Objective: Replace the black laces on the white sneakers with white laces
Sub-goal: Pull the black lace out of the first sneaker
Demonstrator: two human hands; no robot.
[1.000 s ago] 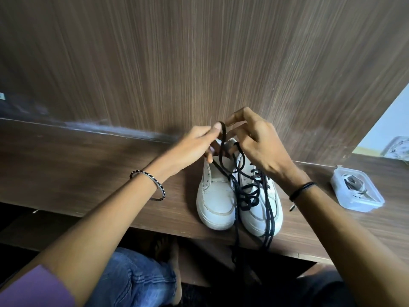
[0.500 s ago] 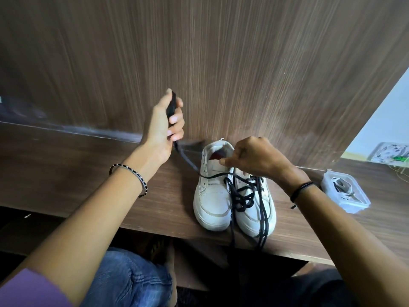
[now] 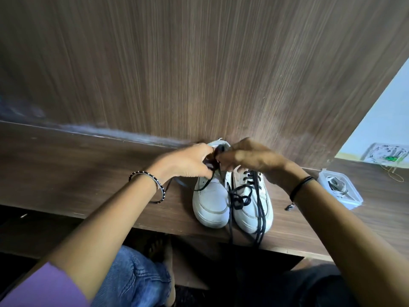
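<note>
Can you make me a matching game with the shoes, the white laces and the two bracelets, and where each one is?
Things:
1 sneakers
2 white laces
3 beaded bangle
4 black wristband

Places:
A on the right wrist
B side by side on the desk
C on the left wrist
D in the clear box

Pairs: 1-B, 2-D, 3-C, 4-A.
</note>
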